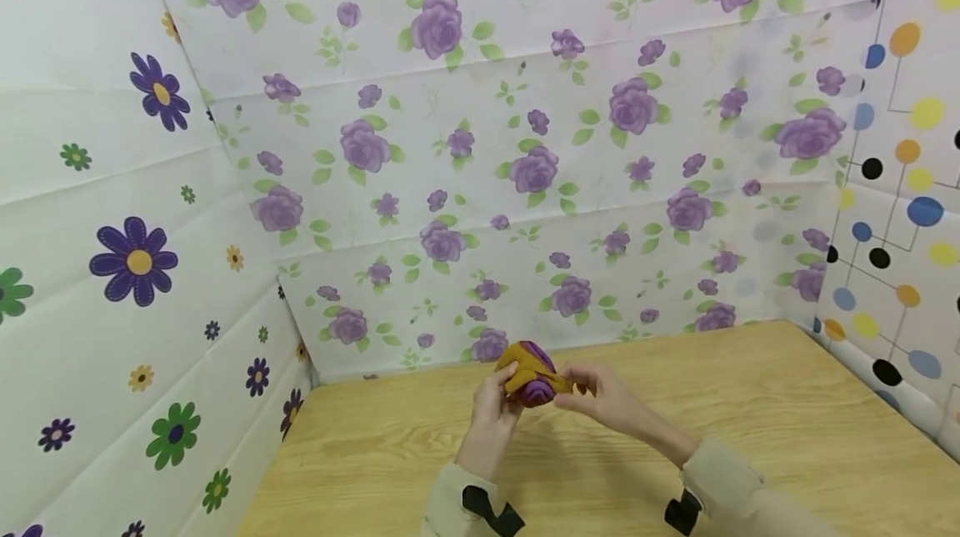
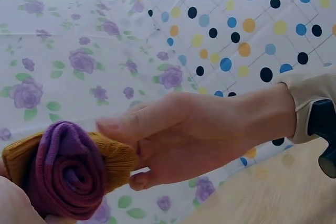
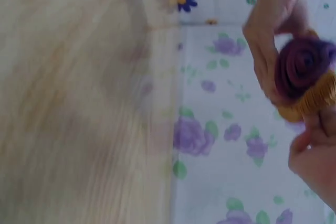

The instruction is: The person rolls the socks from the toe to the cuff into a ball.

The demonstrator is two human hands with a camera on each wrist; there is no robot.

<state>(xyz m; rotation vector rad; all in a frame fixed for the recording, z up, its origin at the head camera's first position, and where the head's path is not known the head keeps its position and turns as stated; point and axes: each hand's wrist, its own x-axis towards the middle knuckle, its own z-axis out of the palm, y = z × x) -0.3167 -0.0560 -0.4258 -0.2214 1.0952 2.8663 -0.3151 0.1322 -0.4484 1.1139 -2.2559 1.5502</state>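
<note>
A rolled-up sock bundle [image 1: 527, 372], mustard yellow with a purple spiral end, is held up above the wooden table. From its left side my left hand [image 1: 491, 408] grips it, thumb on the mustard part. On the other side my right hand [image 1: 607, 404] pinches the ribbed mustard cuff. In the left wrist view the purple coil [image 2: 73, 174] faces the camera, and the right thumb lies over the ribbed cuff [image 2: 118, 161]. The right wrist view shows both hands around the rolled socks [image 3: 304, 69], partly cut off by the frame edge.
Beneath the hands lies a light wood-grain table [image 1: 375, 454]. Behind it hangs a sheet with purple roses [image 1: 442, 241]. A daisy-patterned sheet [image 1: 82, 212] stands at the left, a dotted sheet [image 1: 892, 203] at the right. Dark straps circle both sleeves.
</note>
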